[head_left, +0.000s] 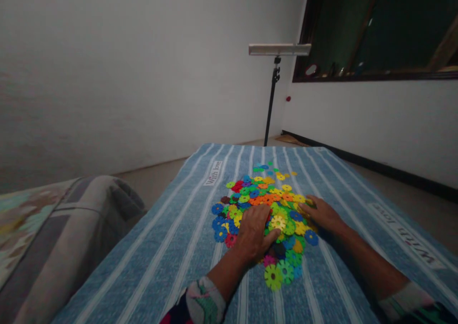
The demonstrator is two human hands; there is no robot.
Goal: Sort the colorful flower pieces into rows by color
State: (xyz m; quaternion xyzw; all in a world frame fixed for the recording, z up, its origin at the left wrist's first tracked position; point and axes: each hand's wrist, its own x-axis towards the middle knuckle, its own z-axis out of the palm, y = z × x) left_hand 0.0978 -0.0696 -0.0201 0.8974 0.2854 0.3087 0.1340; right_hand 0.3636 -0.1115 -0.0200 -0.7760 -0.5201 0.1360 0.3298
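A heap of colourful flower-shaped plastic discs (pixel 266 199) with notched edges and holes lies on the blue striped cloth (pixel 186 247). My left hand (pixel 253 229) rests on the near left part of the heap, its thumb stretched apart to the right beside a pale yellow disc (pixel 278 222). The tips of its other fingers dip out of sight among the pieces. At the heap's right edge, my right hand (pixel 324 214) touches yellow discs, thumb and forefinger apart. Its lower fingers are partly hidden. I see no disc lifted in either hand.
A few discs (pixel 263 167) lie scattered at the heap's far end. Beyond the cloth stands a black tripod (pixel 271 99) with a flat bar on top. A bed with a grey and patterned cover (pixel 71 228) is on the left. White walls and a dark window (pixel 379 28) are behind.
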